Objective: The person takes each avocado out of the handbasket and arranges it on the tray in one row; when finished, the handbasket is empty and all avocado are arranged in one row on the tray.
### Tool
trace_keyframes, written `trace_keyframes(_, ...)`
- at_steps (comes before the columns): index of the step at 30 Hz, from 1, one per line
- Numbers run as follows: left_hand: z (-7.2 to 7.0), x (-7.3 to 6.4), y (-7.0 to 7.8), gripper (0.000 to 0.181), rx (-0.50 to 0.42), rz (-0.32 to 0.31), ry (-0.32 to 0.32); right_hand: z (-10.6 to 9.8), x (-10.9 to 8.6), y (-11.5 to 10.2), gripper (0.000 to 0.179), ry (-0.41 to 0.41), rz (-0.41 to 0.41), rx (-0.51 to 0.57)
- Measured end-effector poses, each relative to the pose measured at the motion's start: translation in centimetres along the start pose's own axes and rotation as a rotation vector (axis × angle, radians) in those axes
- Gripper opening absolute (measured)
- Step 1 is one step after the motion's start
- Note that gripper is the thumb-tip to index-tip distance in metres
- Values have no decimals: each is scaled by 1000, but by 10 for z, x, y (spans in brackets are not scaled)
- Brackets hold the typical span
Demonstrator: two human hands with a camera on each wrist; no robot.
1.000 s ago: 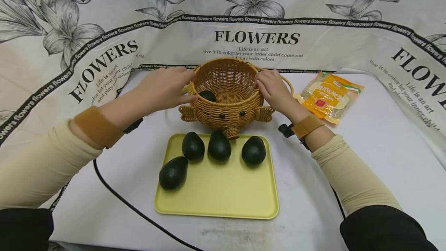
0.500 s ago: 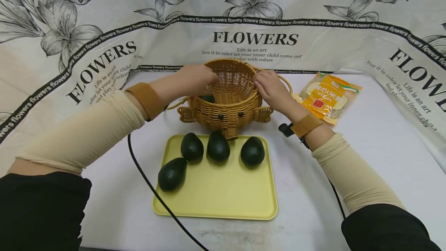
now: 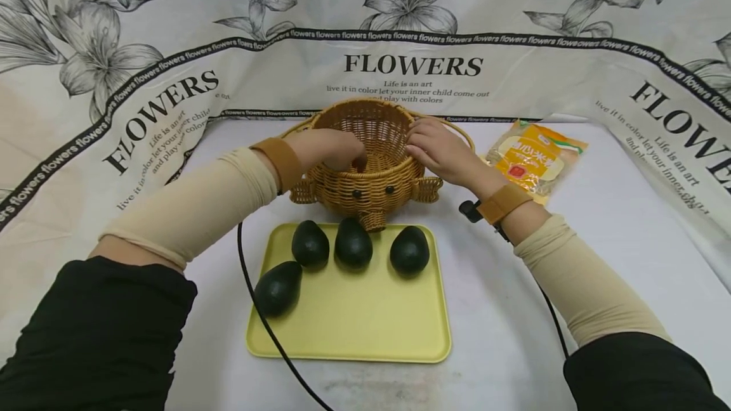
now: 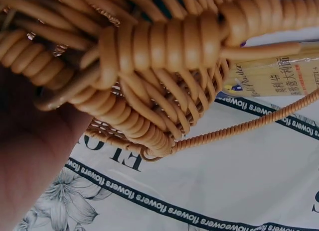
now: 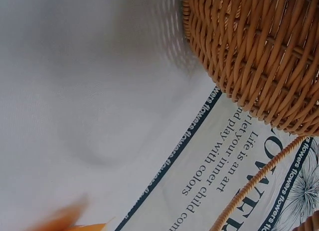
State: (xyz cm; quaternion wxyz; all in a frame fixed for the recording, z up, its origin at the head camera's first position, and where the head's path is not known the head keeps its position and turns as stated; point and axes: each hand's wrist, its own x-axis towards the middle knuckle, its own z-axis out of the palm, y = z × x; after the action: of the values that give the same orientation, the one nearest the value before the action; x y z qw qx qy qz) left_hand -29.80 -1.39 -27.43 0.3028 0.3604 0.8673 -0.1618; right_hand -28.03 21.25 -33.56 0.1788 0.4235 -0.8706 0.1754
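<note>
A wicker basket (image 3: 365, 184) with an animal face, stub ears and a snout stands behind a yellow tray (image 3: 354, 335). My left hand (image 3: 331, 148) reaches over its left rim, fingers bent down inside; their tips and whatever they touch are hidden. In the left wrist view, the coiled rim (image 4: 164, 44) crosses close to the palm, with a bit of dark green behind the weave. My right hand (image 3: 440, 150) grips the basket's right rim. Several dark green avocados lie on the tray, among them a left one (image 3: 278, 288) and a right one (image 3: 409, 251).
An orange-and-clear food bag (image 3: 533, 158) lies right of the basket. A pale packet with printed characters (image 4: 279, 74) shows beyond the basket in the left wrist view. A black cable (image 3: 268, 328) crosses the tray's left side. Flower-print cloth (image 3: 411, 91) hangs behind.
My left hand has moved right from outside the left rim into the basket, covering the avocado seen inside earlier. My right hand stays at the rim. The view has shifted slightly.
</note>
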Motion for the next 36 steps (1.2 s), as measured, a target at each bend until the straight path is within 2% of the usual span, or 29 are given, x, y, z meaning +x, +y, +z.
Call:
trace_keyframes(9,1,10,2,31,-14,63,-60,-1,1,-3,23,-49,20,-1)
trace_keyframes(14,0,15,3,28,-21,69,-104,-2,1,-5,23,-69,32,-12)
trace_keyframes(19,2,22,-1,29,-73,75,-127,-3,1,-4,24,-78,37,-16)
trace_keyframes(20,7,40,-12,29,-98,88,-138,-3,1,-4,24,-78,38,-17)
trace_keyframes(22,15,65,-26,28,-93,85,-145,-2,0,-4,24,-80,41,-13)
trace_keyframes(24,19,78,-32,28,-98,62,-160,-2,0,-3,24,-81,42,-9)
trace_keyframes(26,22,85,-34,26,-99,51,-161,-2,0,-3,24,-84,46,-7)
trace_keyframes(28,15,62,-19,27,-104,35,-168,-2,0,-3,23,-86,46,-4)
trace_keyframes(29,16,65,-23,28,-143,50,-177,-2,0,-3,23,-87,46,-4)
trace_keyframes(32,12,53,-17,30,-169,51,-189,-3,1,-4,23,-91,53,-1)
trace_keyframes(35,11,46,-14,35,-177,47,-193,-4,1,-5,24,-95,60,1)
trace_keyframes(36,7,32,-4,36,-154,26,-189,-4,1,-5,24,-95,62,1)
